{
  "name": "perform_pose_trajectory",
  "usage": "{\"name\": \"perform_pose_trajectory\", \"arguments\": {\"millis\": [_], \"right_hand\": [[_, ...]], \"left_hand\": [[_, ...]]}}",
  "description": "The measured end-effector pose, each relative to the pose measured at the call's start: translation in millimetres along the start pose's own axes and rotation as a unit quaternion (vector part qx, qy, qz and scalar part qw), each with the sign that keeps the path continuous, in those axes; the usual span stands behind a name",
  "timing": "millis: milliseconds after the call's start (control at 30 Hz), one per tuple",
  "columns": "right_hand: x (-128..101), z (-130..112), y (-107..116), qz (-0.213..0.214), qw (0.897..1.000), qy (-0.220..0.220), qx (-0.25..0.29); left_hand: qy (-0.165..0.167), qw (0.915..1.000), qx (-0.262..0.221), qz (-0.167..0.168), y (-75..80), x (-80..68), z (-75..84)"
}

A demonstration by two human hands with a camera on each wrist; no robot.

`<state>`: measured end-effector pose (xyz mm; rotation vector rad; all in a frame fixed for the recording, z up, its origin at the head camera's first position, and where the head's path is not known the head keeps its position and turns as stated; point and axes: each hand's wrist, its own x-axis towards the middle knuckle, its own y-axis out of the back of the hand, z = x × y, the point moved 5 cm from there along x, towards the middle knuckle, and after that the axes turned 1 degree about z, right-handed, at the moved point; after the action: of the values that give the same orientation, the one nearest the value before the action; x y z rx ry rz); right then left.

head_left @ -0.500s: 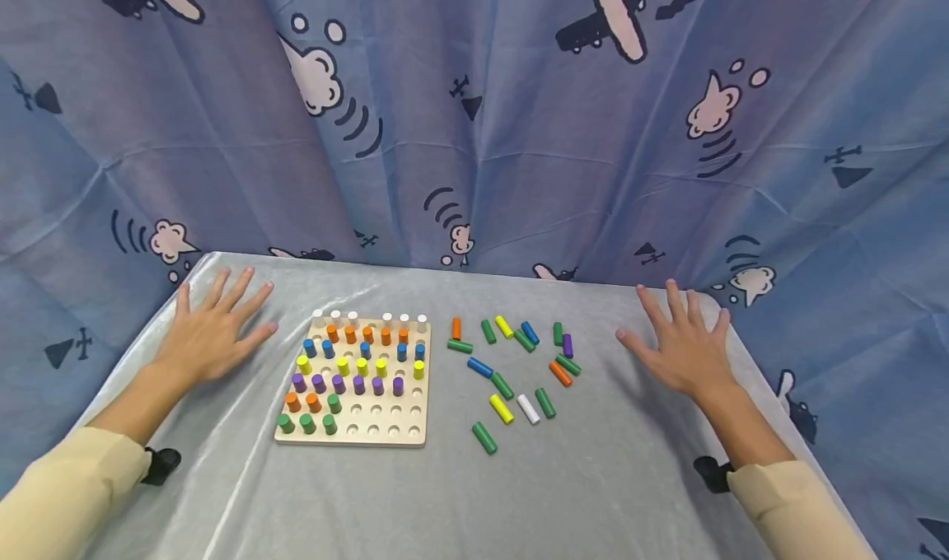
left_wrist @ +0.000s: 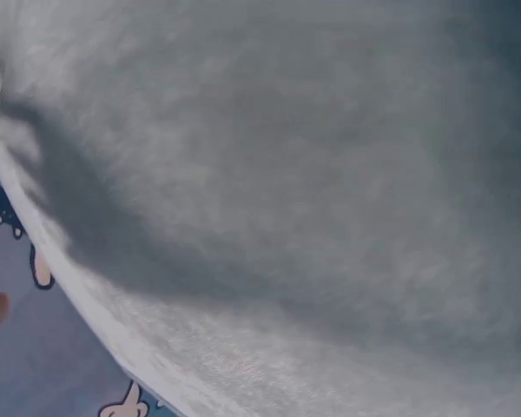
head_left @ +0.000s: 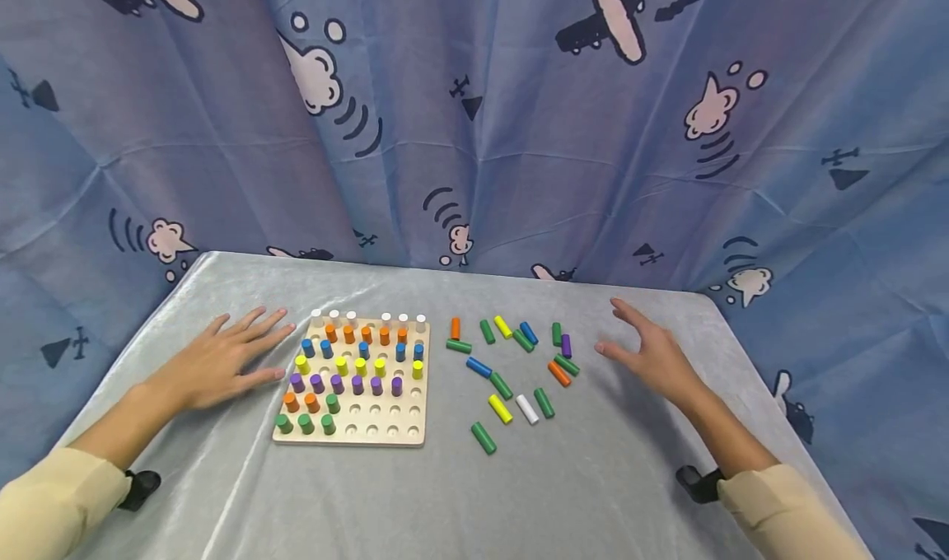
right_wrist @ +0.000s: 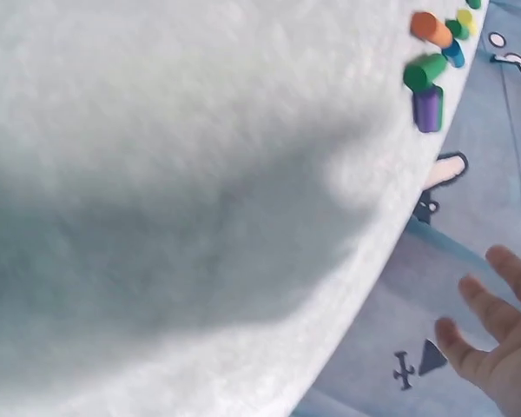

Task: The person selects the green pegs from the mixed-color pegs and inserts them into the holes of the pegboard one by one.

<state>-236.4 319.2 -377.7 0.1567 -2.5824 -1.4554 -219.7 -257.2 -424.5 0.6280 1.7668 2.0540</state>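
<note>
My left hand (head_left: 218,364), its fingers extended and holding nothing, is just beside the left edge of the pegboard (head_left: 382,419), in which coloured pegs (head_left: 360,366) stand in rows. My right hand (head_left: 656,358), fingers loosely spread and likewise bare, hovers right of the loose pegs (head_left: 501,385) scattered on the grey cloth (head_left: 593,478) beyond the pegboard's right edge.

Blue-violet curtain (head_left: 534,206), printed with aeroplanes (head_left: 617,16) and cloud puffs (head_left: 319,81), hangs in folds behind the pale grey, sheened tablecloth (head_left: 385,502). Tablecloth creased at left; shadows soft-edged.
</note>
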Motion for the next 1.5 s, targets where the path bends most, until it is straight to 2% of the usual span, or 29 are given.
{"name": "perform_pose_trajectory", "arguments": {"millis": [167, 633, 967, 1267, 1500], "right_hand": [[1, 6, -13, 0.006, 0.999, 0.005, 0.045], [6, 11, -43, -0.04, 0.995, -0.03, 0.087], [4, 8, -54, -0.035, 0.997, -0.01, 0.068], [5, 6, -58, -0.03, 0.999, -0.015, 0.037], [5, 6, -59, -0.026, 0.999, -0.014, 0.016]], "left_hand": [[-0.029, 0.9995, 0.012, -0.008, -6.4, -2.7, 7.8], [-0.037, 0.9991, -0.018, -0.01, -13.8, -8.5, 13.4], [-0.034, 0.9988, -0.025, -0.023, -18.2, -2.4, 15.2], [-0.053, 0.9985, -0.011, -0.009, -13.2, 3.4, 17.8], [-0.054, 0.9985, -0.002, -0.009, -10.9, 7.1, 18.9]]}}
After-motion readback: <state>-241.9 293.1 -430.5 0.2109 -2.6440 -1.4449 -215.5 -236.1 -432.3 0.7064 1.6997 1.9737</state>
